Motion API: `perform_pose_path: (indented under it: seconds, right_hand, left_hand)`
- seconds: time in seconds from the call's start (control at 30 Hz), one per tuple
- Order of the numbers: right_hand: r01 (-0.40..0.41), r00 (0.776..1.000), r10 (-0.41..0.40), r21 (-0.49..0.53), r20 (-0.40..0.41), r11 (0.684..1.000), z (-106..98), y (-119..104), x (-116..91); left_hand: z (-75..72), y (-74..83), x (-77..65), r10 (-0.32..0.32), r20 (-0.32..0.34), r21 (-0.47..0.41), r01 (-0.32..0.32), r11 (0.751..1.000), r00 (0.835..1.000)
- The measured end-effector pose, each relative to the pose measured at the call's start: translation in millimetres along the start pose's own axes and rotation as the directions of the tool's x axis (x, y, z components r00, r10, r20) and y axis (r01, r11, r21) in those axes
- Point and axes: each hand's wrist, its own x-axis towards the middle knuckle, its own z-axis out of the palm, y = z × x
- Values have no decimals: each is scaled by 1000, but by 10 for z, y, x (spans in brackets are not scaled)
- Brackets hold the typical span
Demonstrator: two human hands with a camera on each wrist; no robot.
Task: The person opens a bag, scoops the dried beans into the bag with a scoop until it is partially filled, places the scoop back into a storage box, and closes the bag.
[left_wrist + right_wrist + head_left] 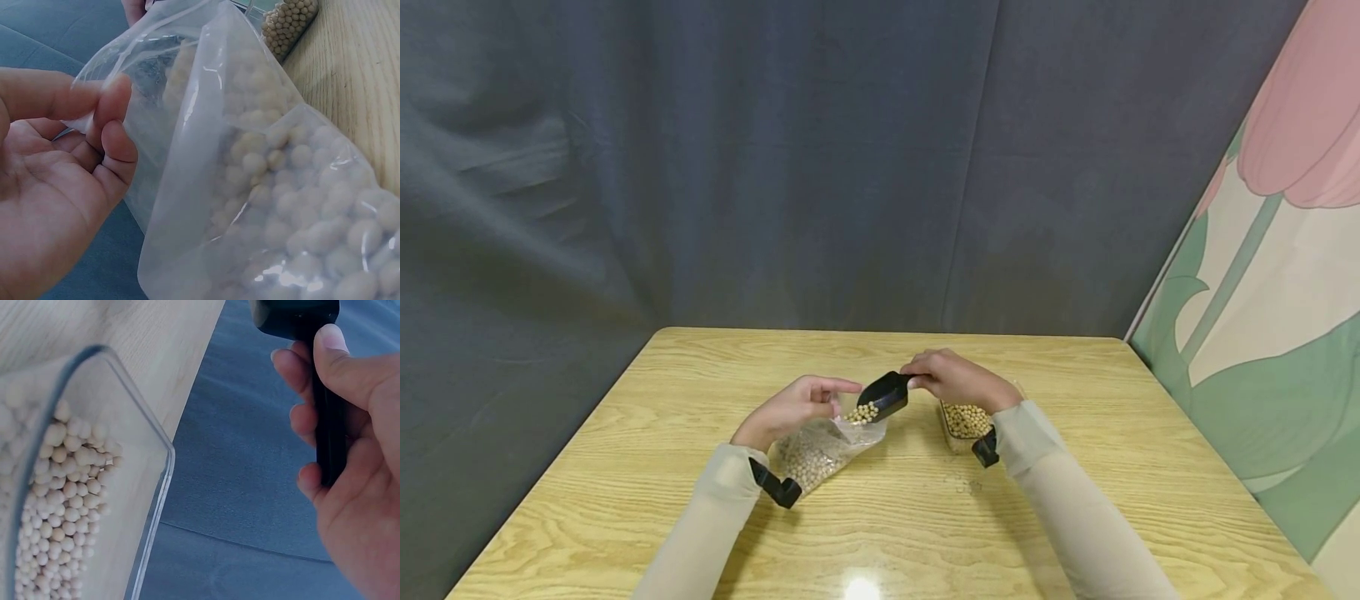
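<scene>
My right hand [951,377] grips the handle of a black scoop [889,393], with fingers curled round it in the right wrist view. The scoop tilts down to the left, and soybeans [862,412] lie at its lip over the mouth of a clear plastic bag [820,454]. My left hand [797,408] pinches the bag's edge between thumb and fingers, as the left wrist view shows. Many soybeans [306,212] fill the lower part of the bag, which leans on the table. Beside my right wrist stands a clear container [159,447] partly filled with soybeans [62,506].
Everything stands on a wood-grain table [880,533]. A dark curtain [820,167] hangs behind its far edge. To the right is a wall with a painted tulip [1300,125]. Each wrist carries a black camera mount [775,485].
</scene>
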Motion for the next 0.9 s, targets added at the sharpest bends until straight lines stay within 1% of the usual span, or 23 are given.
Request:
perform_pose_path:
  seconds: [0.2, 0.33, 0.43, 0.53, 0.73, 0.9]
  right_hand:
    - [9, 1000, -9, -40, -2, 999, -19, -30, 10]
    - [21, 1000, -21, -46, -1, 999, -39, -39, 16]
    - [8, 1000, -8, -22, 11, 1000, -58, -35, 6]
    - [-15, 1000, 15, 5, 24, 1000, -73, -21, -12]
    - [-20, 1000, 20, 32, 11, 999, -102, 14, -67]
    - [-53, 999, 52, 55, 16, 997, -134, 45, -124]
  left_hand:
    - [-17, -16, 1, -3, 1, -1, 3, 1000, 1000]
    - [-22, -13, 2, -4, -5, 2, 4, 1000, 1000]
    - [-24, -9, 5, -7, -8, -13, 7, 1000, 1000]
    - [-25, 3, 1, -4, -3, -47, 4, 999, 1000]
    - [-40, 21, -20, 34, 9, -73, -33, 997, 999]
    - [-67, 27, -30, 57, 16, -93, -55, 994, 998]
